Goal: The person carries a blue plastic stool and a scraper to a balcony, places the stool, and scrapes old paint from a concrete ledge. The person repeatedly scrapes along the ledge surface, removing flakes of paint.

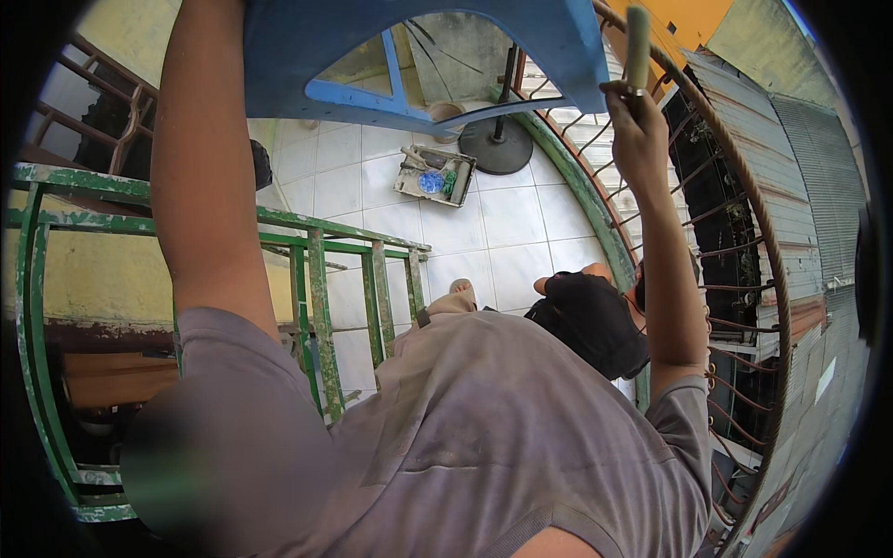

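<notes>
My right hand (pixel 638 132) is raised at the upper right, its fingers closed round a tool with a pale, rounded handle (pixel 637 42). The handle points upward, and the tool's exact kind cannot be made out. My left arm (pixel 206 158) reaches up past the top edge, so that hand is out of sight. Close in front of me, a blue panel-like object (pixel 558 42) with a curved cut-out fills the top middle. My left forearm passes beside its left edge, and my right hand is just right of its lower corner.
A green, chipped metal frame (pixel 316 316) stands at my left. On the white tiles lies a tray (pixel 409 186) of tools and blue and green items, near a round black pole base (pixel 498 146). A person in black (pixel 591 321) is low beside the rusty curved railing (pixel 777 270).
</notes>
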Demonstrator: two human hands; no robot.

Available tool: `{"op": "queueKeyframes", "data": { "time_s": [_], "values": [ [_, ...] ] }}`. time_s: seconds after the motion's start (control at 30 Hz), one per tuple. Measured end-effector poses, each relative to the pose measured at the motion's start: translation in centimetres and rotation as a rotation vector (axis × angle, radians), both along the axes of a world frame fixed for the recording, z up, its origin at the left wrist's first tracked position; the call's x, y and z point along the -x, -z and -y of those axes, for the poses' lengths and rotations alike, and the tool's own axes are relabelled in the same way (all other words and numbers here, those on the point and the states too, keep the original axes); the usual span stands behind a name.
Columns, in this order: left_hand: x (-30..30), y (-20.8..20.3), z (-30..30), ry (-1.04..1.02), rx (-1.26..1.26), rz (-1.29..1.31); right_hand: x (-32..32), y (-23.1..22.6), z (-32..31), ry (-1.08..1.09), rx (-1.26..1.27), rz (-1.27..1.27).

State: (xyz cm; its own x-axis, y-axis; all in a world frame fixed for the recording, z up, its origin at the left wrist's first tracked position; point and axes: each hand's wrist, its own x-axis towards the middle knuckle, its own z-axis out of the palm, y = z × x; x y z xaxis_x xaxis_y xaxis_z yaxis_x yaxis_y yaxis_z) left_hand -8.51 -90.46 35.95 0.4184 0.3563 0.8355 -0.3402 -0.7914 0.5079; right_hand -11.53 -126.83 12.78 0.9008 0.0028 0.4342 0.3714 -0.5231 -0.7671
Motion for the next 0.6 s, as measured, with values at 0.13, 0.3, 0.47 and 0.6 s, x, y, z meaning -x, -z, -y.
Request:
{"op": "queueKeyframes", "data": {
  "time_s": [0.13,0.3,0.47,0.6],
  "values": [
    [-5.2,1.7,-4.5,-0.001,-0.108,-0.033,-4.3,5.8,-2.6,-0.001,-0.223,-0.152],
    [-9.2,4.1,-7.4,-0.161,-0.274,-0.127,-11.6,4.1,-6.1,-0.205,0.300,-0.226],
    [-13.0,5.5,-15.2,-0.142,0.239,-0.324,-19.2,6.0,-12.9,-0.125,-0.446,-0.077],
    [-16.7,7.9,-20.5,-0.255,0.358,-0.325,-23.9,15.7,-16.4,-0.394,0.026,-0.139]
  ]
}}
